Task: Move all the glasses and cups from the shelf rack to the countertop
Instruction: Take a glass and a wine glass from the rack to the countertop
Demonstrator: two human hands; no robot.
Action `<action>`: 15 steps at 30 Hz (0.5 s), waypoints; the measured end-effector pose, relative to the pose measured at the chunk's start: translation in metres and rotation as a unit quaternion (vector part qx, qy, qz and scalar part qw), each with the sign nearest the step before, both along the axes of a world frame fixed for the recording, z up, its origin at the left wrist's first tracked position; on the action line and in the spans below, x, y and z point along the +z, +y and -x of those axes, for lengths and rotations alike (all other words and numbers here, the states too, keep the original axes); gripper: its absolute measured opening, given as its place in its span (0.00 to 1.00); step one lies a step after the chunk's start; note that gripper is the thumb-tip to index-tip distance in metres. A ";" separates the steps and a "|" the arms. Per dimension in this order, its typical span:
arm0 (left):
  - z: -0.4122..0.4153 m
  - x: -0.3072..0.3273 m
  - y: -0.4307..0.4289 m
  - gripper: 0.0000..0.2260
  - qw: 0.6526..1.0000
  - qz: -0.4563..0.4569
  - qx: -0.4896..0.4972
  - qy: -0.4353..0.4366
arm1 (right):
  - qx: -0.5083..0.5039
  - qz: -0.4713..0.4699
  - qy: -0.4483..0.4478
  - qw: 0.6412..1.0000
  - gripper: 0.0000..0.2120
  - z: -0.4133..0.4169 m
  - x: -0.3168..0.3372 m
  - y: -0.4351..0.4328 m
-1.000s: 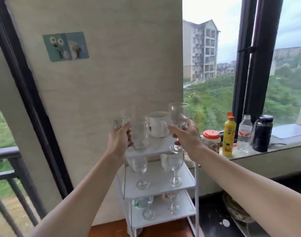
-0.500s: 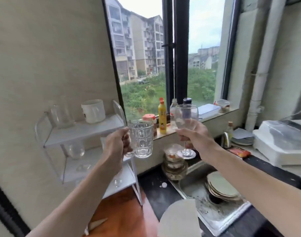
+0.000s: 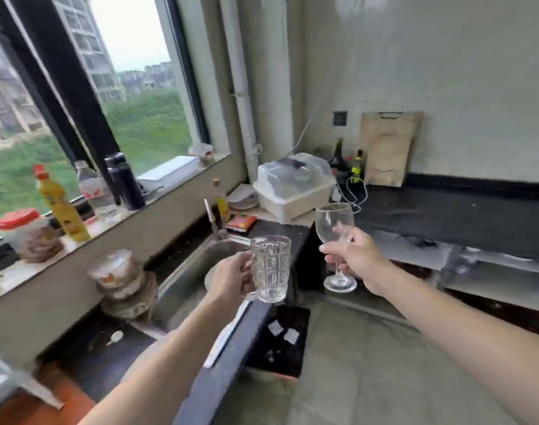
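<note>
Both arms reach forward. The left hand [image 3: 231,279] grips the handle of an upright patterned glass mug [image 3: 271,269] above the sink [image 3: 188,271] edge. The right hand [image 3: 355,259] pinches the wine glass [image 3: 335,228] by its stem, upright, in the air short of the dark countertop [image 3: 446,219].

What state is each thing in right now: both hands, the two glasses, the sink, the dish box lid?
left hand: shut on the glass mug's handle
glass mug: upright, empty, held over the sink edge
right hand: shut on the wine glass stem
wine glass: upright, empty, in the air
sink: holds a plate
dish box: lid closed
</note>
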State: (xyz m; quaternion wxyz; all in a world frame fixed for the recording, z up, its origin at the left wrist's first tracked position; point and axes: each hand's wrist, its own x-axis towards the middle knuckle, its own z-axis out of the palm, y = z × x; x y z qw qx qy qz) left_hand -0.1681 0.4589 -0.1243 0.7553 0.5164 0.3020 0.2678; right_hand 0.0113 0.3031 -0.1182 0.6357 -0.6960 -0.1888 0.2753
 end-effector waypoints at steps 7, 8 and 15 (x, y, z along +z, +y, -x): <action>-0.166 -0.038 -0.061 0.20 0.984 0.030 -0.168 0.049 | -0.121 0.040 0.006 0.992 0.27 -0.116 -0.039 -0.101; -0.192 -0.043 -0.069 0.19 0.980 0.036 -0.186 0.053 | -0.139 0.043 0.007 0.989 0.28 -0.134 -0.043 -0.112; -0.362 -0.055 -0.122 0.12 0.940 0.059 -0.312 0.121 | -0.276 0.063 0.033 0.958 0.28 -0.244 -0.056 -0.184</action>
